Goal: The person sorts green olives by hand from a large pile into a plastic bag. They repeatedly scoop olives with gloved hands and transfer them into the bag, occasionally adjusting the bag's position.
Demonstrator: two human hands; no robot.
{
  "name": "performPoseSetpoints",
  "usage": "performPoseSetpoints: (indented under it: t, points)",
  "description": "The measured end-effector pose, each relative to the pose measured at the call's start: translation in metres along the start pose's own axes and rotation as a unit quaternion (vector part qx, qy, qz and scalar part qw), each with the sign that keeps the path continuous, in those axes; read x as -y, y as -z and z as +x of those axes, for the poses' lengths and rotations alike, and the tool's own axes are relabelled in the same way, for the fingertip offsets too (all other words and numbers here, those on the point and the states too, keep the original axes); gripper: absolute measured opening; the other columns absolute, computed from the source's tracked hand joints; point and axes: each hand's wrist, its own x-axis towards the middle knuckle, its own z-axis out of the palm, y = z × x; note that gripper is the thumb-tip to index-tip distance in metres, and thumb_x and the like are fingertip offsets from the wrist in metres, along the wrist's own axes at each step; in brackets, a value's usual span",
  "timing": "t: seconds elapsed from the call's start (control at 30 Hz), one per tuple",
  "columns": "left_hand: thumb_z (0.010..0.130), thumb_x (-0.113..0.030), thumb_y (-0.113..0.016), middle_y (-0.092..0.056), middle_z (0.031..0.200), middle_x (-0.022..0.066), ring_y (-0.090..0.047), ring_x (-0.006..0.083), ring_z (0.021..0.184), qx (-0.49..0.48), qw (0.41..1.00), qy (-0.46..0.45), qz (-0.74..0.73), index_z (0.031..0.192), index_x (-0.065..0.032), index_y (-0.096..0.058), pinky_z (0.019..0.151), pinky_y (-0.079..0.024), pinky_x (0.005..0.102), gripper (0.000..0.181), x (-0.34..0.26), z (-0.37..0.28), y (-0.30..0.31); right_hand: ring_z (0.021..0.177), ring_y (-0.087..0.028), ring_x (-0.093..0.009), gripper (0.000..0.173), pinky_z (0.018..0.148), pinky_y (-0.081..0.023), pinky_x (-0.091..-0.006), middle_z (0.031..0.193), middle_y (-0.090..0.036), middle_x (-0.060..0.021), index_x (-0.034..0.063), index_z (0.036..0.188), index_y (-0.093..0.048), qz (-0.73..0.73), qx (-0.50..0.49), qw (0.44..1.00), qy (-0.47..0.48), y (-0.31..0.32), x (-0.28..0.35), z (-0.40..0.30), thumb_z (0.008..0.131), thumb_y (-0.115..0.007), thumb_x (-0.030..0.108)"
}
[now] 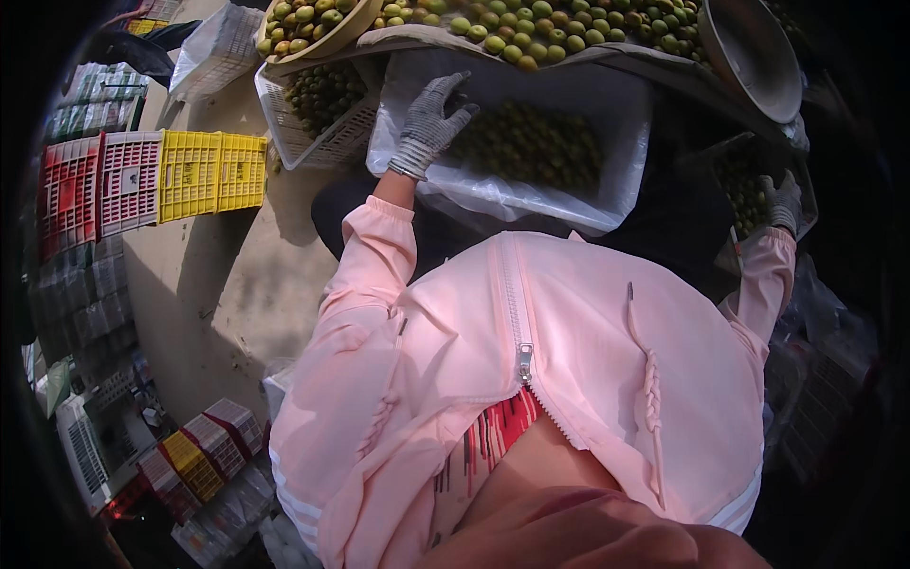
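My left hand [435, 121], in a grey knitted glove, is over the left side of a crate lined with clear plastic [618, 188]. Its thumb and fingers are spread, and I see nothing between them. Small round fruit [533, 146], dark in the shade, covers the crate's floor. Far to the right, my right hand [783, 200], gloved alike, is at a smaller container of green fruit [739, 188]. Shadow hides whether its fingers hold any. Above the lined crate, green and reddish fruit [526, 32], looking like jujubes, is heaped on a cloth-covered surface [426, 37].
A basin of fruit [306, 28] sits at the upper left, above a white slatted crate [274, 117] holding fruit. A tilted empty-looking basin [753, 60] rests at the upper right. Yellow crates [213, 174] and red crates [70, 192] stand left. Someone's dark-clothed leg [138, 53] shows beyond.
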Motion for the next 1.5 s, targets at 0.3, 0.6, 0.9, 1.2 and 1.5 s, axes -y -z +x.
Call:
performPoseSetpoints:
  t: [0.3, 0.6, 0.9, 1.2, 1.5]
  points:
    - [0.083, -0.023, -0.063, -0.060, 0.111, 0.0141, -0.057, 0.0319, 0.102, 0.181, 0.975, -0.038, 0.127, 0.117, -0.0101, -0.058, 0.089, -0.046, 0.0360, 0.037, 0.053, 0.015, -0.076, 0.099, -0.060, -0.030, 0.031, 0.087, -0.048, -0.0349, 0.108, -0.062, -0.0132, 0.0075, 0.112, -0.059, 0.288, 0.062, 0.865, 0.406, 0.018, 0.243, -0.075, 0.086, -0.060, 0.023]
    - [0.089, -0.031, -0.048, -0.050, 0.129, 0.0158, -0.050, 0.0328, 0.116, 0.346, 0.917, -0.043, 0.195, 0.128, -0.0126, -0.050, 0.099, -0.039, 0.0378, 0.044, 0.206, 0.040, -0.272, 0.090, -0.061, -0.015, 0.024, 0.082, -0.049, -0.0272, 0.100, -0.066, -0.0063, 0.0048, 0.110, -0.062, 0.477, 0.284, 0.788, 0.268, -0.010, 0.242, -0.050, 0.089, -0.058, 0.013]
    - [0.092, -0.032, -0.046, -0.043, 0.135, 0.0129, -0.040, 0.0256, 0.125, 0.333, 0.943, -0.005, 0.011, 0.132, -0.0105, -0.045, 0.103, -0.031, 0.0338, 0.046, 0.149, 0.107, -0.302, 0.086, -0.061, -0.012, 0.027, 0.074, -0.049, -0.0239, 0.098, -0.065, -0.0084, 0.0019, 0.110, -0.061, 0.525, 0.373, 0.741, 0.190, -0.004, 0.239, -0.042, 0.083, -0.061, 0.005]
    - [0.087, -0.035, -0.054, -0.054, 0.120, 0.0130, -0.051, 0.0240, 0.110, 0.453, 0.879, 0.134, 0.072, 0.121, -0.0074, -0.053, 0.094, -0.039, 0.0336, 0.044, 0.187, 0.055, -0.289, 0.083, -0.063, -0.022, 0.024, 0.073, -0.050, -0.0298, 0.094, -0.063, -0.0105, 0.0034, 0.106, -0.060, 0.426, 0.378, 0.768, 0.292, -0.006, 0.243, -0.052, 0.084, -0.060, 0.012]
    - [0.078, -0.037, -0.067, -0.067, 0.090, 0.0106, -0.063, 0.0221, 0.079, 0.332, 0.911, 0.244, 0.023, 0.101, -0.0043, -0.063, 0.074, -0.050, 0.0330, 0.040, 0.101, 0.059, -0.229, 0.092, -0.061, -0.031, 0.028, 0.079, -0.049, -0.0394, 0.097, -0.063, -0.0126, 0.0069, 0.105, -0.061, 0.008, 0.557, 0.624, 0.548, -0.035, 0.270, -0.140, 0.086, -0.053, 0.026]
